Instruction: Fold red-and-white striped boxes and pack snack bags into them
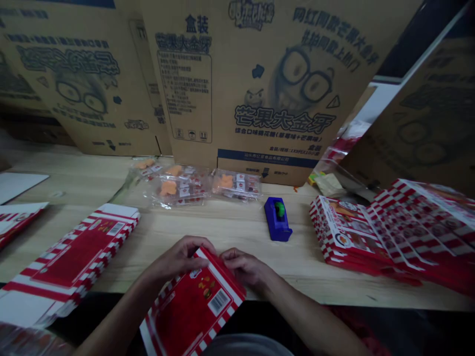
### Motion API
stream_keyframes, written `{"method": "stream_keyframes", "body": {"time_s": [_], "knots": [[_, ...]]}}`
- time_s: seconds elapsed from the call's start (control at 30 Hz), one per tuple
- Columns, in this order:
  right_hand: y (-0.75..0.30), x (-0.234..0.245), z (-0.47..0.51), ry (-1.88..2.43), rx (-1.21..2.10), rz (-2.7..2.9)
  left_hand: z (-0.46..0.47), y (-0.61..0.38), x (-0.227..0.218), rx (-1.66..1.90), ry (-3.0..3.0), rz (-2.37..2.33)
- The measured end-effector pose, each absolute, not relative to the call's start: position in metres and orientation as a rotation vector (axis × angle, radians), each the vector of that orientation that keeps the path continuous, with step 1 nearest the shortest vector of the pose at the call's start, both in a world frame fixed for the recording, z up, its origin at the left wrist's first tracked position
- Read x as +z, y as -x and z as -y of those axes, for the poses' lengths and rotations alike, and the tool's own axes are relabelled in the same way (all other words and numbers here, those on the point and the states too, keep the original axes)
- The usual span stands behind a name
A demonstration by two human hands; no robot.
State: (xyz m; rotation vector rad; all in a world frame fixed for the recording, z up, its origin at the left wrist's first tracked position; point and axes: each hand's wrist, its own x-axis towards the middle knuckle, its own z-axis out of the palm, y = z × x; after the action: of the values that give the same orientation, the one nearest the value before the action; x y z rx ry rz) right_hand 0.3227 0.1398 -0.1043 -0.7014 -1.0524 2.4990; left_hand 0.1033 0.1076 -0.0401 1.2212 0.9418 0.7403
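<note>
A flat red-and-white striped carton (pixel 193 309) with a barcode tilts up from my lap to the wooden table's front edge (pixel 315 291). My left hand (pixel 178 259) curls over the carton's top left corner and grips it. My right hand (pixel 245 268) pinches the top edge from the right, fingers bent. Both hands meet at the carton's upper end.
A stack of flat striped cartons (pixel 74 257) lies at left, and fanned stacks of them (pixel 389 232) at right. Clear bags of orange sweets (pixel 196 185) and a blue tape dispenser (pixel 277 219) sit mid-table. Large printed cardboard boxes (pixel 260 84) stand behind.
</note>
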Motion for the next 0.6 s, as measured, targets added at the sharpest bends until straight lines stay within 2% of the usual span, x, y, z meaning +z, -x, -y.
{"method": "stream_keyframes", "body": {"time_s": [0.07,0.2,0.27,0.33,0.47,0.6], "knots": [[-0.317,-0.102,-0.163,0.783,2.3,1.346,-0.107,-0.086,-0.045,0.905,-1.024,-1.08],[-0.314,-0.088,-0.247,1.112,1.327,1.856,-0.092,-0.046,-0.072,1.313,-0.52,-1.448],[-0.314,-0.081,-0.298,1.218,1.05,1.865,-0.075,-0.028,-0.093,1.416,-0.513,-1.609],[-0.314,-0.074,-0.344,1.301,0.865,1.896,-0.057,-0.013,-0.115,1.343,-0.786,-1.844],[-0.307,-0.064,-0.4,1.337,0.659,2.148,-0.04,-0.004,-0.145,1.02,-1.803,-2.266],[-0.295,-0.066,-0.404,1.295,0.542,2.512,-0.05,-0.026,-0.153,0.38,-2.663,-1.89]]}}
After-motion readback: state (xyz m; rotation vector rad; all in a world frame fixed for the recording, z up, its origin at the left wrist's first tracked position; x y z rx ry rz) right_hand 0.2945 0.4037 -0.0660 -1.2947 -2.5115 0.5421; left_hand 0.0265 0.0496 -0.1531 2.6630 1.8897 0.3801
